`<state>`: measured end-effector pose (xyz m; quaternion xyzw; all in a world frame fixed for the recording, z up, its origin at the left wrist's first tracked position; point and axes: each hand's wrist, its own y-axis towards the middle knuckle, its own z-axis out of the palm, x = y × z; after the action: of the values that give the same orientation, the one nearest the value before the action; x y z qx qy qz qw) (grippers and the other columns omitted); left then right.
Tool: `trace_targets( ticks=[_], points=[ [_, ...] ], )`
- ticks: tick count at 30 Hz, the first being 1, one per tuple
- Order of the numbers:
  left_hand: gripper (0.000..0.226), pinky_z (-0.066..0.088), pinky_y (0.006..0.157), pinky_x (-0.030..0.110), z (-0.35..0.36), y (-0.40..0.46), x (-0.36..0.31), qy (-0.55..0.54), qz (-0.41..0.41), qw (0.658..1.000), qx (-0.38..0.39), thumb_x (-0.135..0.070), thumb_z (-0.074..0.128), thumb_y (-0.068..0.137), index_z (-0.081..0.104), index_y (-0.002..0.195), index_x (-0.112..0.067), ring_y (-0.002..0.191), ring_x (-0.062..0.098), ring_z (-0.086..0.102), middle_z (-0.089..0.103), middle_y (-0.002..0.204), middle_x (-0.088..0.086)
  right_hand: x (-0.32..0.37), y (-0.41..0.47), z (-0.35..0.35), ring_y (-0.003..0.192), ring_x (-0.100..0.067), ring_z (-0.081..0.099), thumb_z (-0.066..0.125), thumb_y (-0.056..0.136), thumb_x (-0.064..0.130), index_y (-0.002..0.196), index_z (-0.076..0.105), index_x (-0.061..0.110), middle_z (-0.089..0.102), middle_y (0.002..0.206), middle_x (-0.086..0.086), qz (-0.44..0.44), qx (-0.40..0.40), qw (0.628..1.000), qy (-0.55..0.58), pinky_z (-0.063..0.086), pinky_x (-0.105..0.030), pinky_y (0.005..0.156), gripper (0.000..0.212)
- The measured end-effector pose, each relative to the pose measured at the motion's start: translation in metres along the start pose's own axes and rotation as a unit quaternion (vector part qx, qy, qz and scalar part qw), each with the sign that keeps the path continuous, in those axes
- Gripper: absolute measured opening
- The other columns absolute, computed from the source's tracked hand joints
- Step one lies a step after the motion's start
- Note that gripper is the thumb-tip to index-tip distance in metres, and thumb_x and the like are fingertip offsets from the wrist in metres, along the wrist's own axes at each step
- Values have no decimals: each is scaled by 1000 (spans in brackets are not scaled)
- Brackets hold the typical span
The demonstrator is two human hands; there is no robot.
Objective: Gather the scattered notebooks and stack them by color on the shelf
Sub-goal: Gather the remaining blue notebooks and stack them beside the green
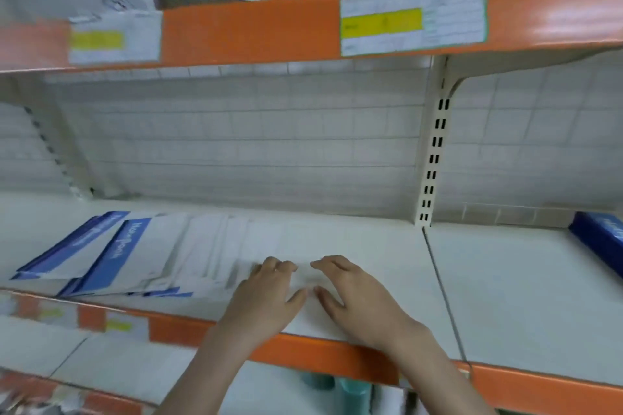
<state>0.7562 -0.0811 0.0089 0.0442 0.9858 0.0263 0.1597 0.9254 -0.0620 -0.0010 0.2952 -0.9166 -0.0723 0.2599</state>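
Head view: we see both hands over the white shelf board (371,246), just behind its orange front lip (303,347); the left hand (269,293) rests with fingers loosely bent on the near right corner of a fanned spread of white notebooks with blue spines (161,256), pinching nothing that we can make out; the right hand (350,290) lies just beside it, fingers relaxed and slightly arched over bare board, holding nothing. The notebooks lie flat and overlapping on the left half of the shelf, some edges reaching the front lip. We judge them light, thin and flexible, with smooth covers apt to slide over one another; gathering them calls for squaring the fan from both sides, then taking hold at the stiffer spine edge rather than a loose corner. A dark blue notebook or box (596,236) sits at the far right, well apart, beyond the slotted upright (435,158). Above, an orange shelf edge carries a price label with a yellow band (411,20); teal cylinders (350,391) stand on the level below. Nothing stands between the hands and the spread; motion blur hides finer detail.
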Motion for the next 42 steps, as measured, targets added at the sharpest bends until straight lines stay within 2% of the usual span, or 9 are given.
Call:
trace_targets(
  ticks=[10, 15, 18, 21, 27, 30, 33, 39, 42],
  points=[
    [50, 42, 98, 36, -54, -9, 165, 55, -48, 997, -19, -50, 43, 95, 42, 136, -22, 124, 18, 39, 43, 133, -1, 109, 100, 94, 127, -13, 44, 44, 97, 31, 140, 42, 22, 43, 141, 6, -21, 2, 1000, 7, 35, -20, 102, 44],
    [47, 42, 100, 38, -67, -6, 218, 43, -76, 996, -25, -46, 42, 96, 44, 135, -20, 124, 20, 38, 41, 133, 2, 135, 137, 122, 124, -16, 46, 45, 95, 27, 136, 47, 20, 46, 137, 3, -30, 14, 999, 7, 37, -23, 100, 41],
    [48, 42, 100, 36, -72, -3, 246, 41, -101, 993, -39, -47, 40, 97, 42, 136, -20, 128, 21, 36, 39, 136, 2, 148, 161, 139, 117, -20, 50, 46, 93, 22, 126, 54, 14, 52, 128, -1, -42, 30, 999, -3, 42, -28, 94, 34],
    [53, 40, 99, 37, -75, 0, 268, 68, -142, 986, -58, -53, 34, 96, 39, 137, -19, 128, 22, 36, 38, 138, 4, 158, 183, 152, 119, -20, 49, 46, 93, 21, 132, 50, 16, 50, 132, -2, -55, 45, 997, -9, 41, -28, 96, 40],
    [92, 37, 100, 36, -84, 16, 296, 116, -227, 967, 9, -79, 42, 78, 30, 139, -12, 124, 29, 38, 42, 134, 11, 174, 218, 172, 126, -14, 45, 42, 97, 28, 140, 42, 21, 42, 142, 4, -47, 62, 997, -5, 37, -22, 101, 44],
    [102, 38, 98, 35, -85, 26, 300, 102, -242, 965, 10, -80, 51, 70, 29, 139, -8, 121, 29, 39, 44, 132, 12, 175, 227, 179, 124, -13, 46, 43, 96, 23, 138, 45, 20, 44, 140, 5, -46, 51, 998, 1, 37, -21, 100, 42],
    [114, 37, 99, 34, -85, 33, 301, 97, -254, 962, 4, -77, 58, 68, 18, 145, -2, 123, 29, 37, 40, 134, 14, 172, 232, 186, 122, -11, 46, 44, 94, 19, 137, 46, 21, 45, 139, 6, -42, 30, 999, 10, 38, -19, 99, 42],
    [115, 36, 101, 33, -82, 44, 304, 9, -246, 969, -5, -69, 71, 63, 22, 141, -1, 121, 29, 38, 38, 131, 15, 167, 235, 191, 121, -9, 47, 46, 96, 23, 135, 47, 23, 47, 136, 9, -34, -8, 999, 35, 37, -17, 99, 39],
    [115, 35, 101, 34, -76, 47, 300, 40, -245, 969, -12, -68, 66, 70, 12, 146, -1, 124, 29, 35, 35, 135, 15, 166, 235, 192, 120, -10, 47, 46, 94, 23, 136, 46, 23, 47, 137, 9, -31, -2, 999, 26, 38, -18, 98, 42]
  ],
)
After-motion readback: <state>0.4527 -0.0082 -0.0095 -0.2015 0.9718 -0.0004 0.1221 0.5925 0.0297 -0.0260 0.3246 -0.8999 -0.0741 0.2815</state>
